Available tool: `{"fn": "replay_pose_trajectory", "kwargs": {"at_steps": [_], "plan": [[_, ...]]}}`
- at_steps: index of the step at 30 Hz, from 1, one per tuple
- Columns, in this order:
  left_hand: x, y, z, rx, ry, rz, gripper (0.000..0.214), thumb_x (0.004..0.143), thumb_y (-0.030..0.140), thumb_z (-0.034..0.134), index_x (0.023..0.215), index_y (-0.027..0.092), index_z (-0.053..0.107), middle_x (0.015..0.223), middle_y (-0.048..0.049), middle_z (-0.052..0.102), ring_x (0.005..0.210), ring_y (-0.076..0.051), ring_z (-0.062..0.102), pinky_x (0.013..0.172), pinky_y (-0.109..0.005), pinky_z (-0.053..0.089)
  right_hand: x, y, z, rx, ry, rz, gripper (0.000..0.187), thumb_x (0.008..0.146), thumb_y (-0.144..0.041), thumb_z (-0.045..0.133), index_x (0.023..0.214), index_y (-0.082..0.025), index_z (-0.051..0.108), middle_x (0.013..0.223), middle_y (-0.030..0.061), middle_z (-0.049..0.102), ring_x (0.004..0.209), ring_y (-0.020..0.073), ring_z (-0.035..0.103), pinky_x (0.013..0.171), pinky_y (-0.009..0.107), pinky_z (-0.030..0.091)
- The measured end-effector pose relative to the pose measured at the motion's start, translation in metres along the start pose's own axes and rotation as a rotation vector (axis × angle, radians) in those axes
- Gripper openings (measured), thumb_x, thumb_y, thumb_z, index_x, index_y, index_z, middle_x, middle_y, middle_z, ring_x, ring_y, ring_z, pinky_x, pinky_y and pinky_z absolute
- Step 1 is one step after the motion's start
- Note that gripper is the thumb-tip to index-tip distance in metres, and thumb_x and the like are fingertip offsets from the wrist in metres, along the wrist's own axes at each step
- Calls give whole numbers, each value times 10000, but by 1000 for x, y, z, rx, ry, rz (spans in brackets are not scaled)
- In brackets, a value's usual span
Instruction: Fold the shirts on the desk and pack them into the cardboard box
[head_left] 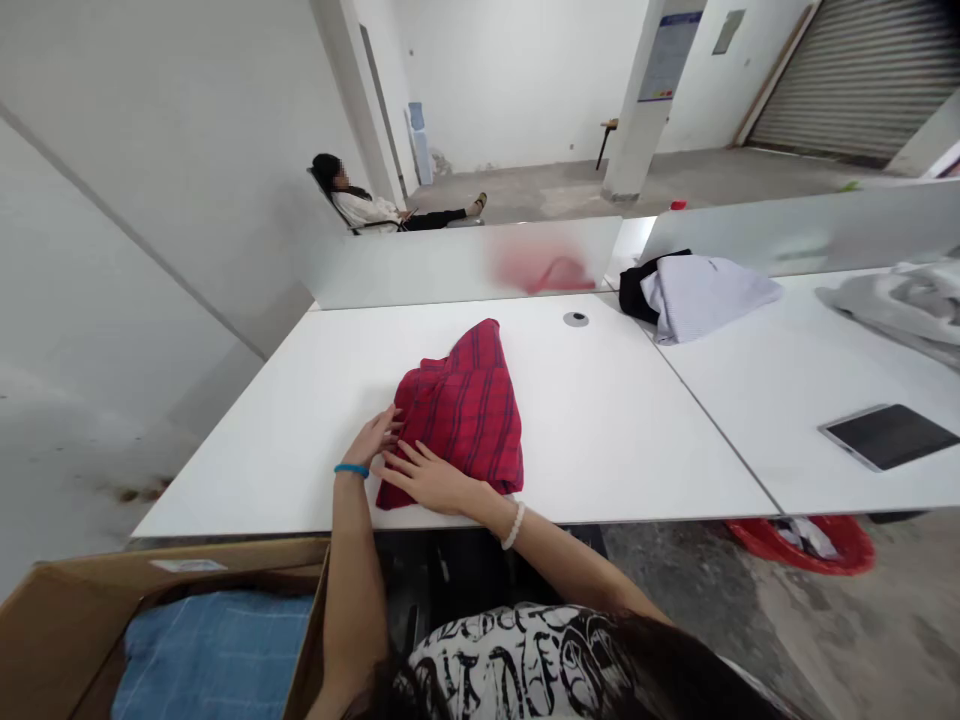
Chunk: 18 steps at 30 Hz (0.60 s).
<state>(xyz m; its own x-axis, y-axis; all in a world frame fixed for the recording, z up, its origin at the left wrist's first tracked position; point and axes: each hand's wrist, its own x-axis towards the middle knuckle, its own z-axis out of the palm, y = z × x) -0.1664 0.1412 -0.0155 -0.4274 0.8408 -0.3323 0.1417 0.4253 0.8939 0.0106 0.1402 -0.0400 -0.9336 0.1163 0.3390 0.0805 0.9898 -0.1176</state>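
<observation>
A red plaid garment with dark stripes (469,415), perhaps a shirt, lies folded in a rough wedge on the white table (607,430). My left hand (376,436), with a blue band at the wrist, rests against the garment's left edge, its fingers stretched out. Flat on the lower left part of the cloth is my right hand (435,482), fingers spread; a pale beaded bracelet circles that wrist. Neither hand visibly grips the fabric, though the left fingertips are partly hard to make out.
At lower left stands a cardboard box (90,590) holding blue cloth (214,650). A frosted divider (420,270) runs along the table's back. To the right lie a lavender garment (709,290), grey cloth (907,305) and a tablet (892,436). Beyond the divider a person (367,207) reclines.
</observation>
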Motion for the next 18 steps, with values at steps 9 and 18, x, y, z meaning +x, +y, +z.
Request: {"fn": "replay_pose_trajectory", "kwargs": {"at_steps": [9,18], "plan": [[77,37,27,14,-119,166,506,500,475,797,866,153,659,821,-59,709,839,-216,651,776,-302,515,-4,1,4,-126,-40,-25,435,985,-177,208,1376,-98,381,1455,91,386,1348,246,315,1105,460,275],[51,25,2,-80,-25,305,523,732,475,611,1162,181,558,924,-43,708,858,-185,653,773,-303,528,5,-20,-16,-143,79,-85,463,996,-206,157,1438,-167,289,1496,54,319,1377,228,256,1114,452,244]]}}
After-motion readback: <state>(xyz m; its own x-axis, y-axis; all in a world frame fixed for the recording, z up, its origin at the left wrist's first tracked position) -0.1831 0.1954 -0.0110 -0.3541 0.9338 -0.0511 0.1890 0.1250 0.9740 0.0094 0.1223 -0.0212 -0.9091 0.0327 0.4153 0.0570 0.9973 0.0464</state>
